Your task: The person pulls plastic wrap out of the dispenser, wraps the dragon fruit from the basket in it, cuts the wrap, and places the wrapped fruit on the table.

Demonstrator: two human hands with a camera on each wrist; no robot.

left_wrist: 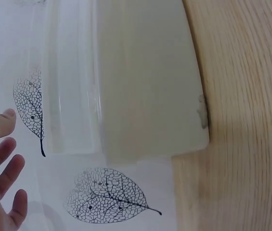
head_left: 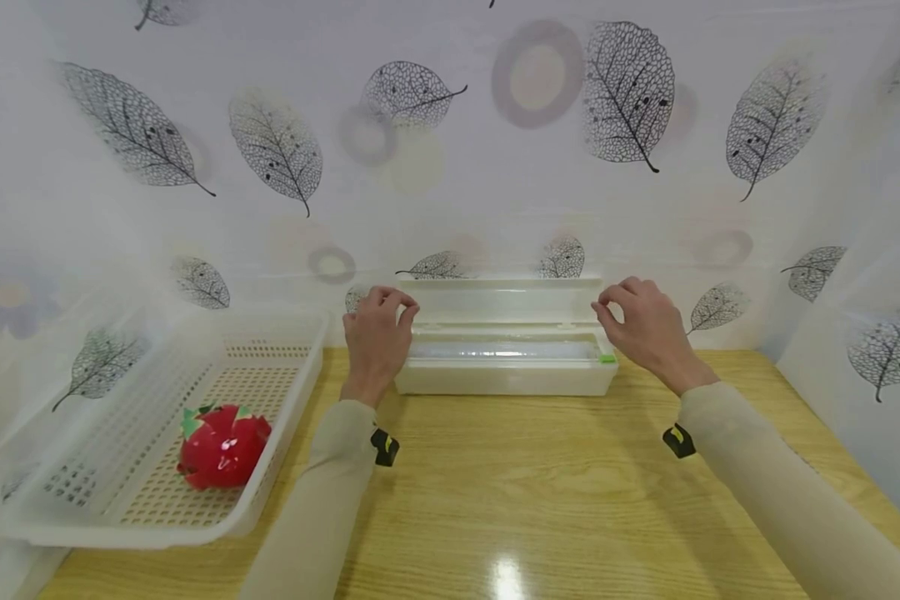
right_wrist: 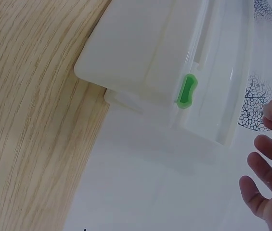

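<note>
The open white box (head_left: 506, 381) is lying crosswise on the counter (head_left: 540, 483), its length running between my left hand (head_left: 378, 333) and right hand (head_left: 645, 325) — thumbs meeting forefingers, whether they're gripping anything I can't tell.

Leaf-print sheeting (head_left: 480, 200) on three sides makes this wooden table (head_left: 540, 492) a booth.

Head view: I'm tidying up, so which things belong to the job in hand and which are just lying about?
Likely in the job:
white box, lid open, near left hand and right hand
roll inside

Probably just lying about:
basket
red fruit in it
</note>
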